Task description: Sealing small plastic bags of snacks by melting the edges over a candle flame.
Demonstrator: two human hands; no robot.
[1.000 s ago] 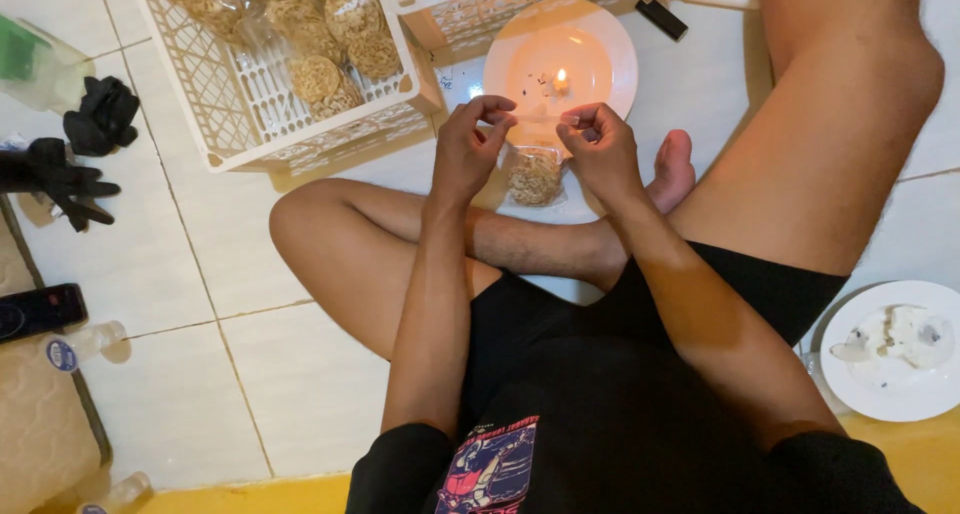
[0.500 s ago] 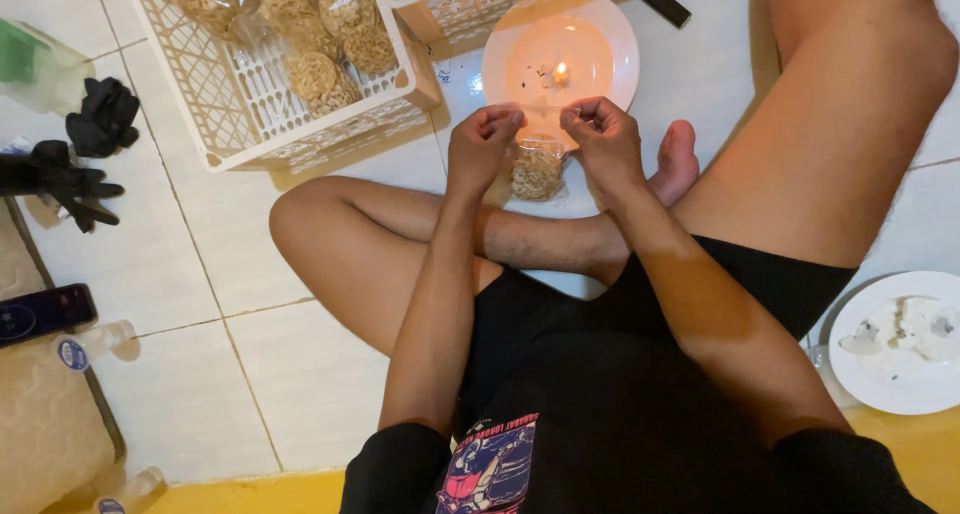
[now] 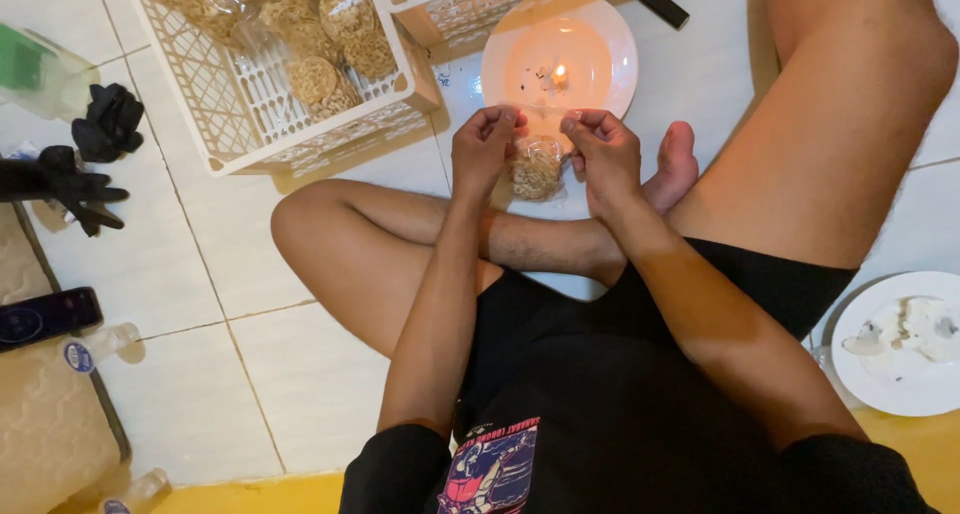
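Note:
I sit cross-legged on a white tiled floor. My left hand (image 3: 485, 149) and my right hand (image 3: 600, 149) pinch the top edge of a small clear plastic bag of brown snack pieces (image 3: 537, 169), one hand at each corner. The bag hangs between them, just in front of a white plate (image 3: 600, 34) with a small lit candle (image 3: 559, 75) burning on it. The bag's top edge is close to the flame. Both hands are closed on the plastic.
A white plastic crate (image 3: 250, 114) at the upper left holds several filled snack bags (image 3: 320, 79). A second crate (image 3: 470, 4) stands behind the plate, a black lighter (image 3: 662, 6) beside it. Black gloves (image 3: 85, 149) lie at left. A used white plate (image 3: 905, 339) sits at right.
My hands and the bag have stayed almost where they were near the candle plate; the view has shifted slightly.

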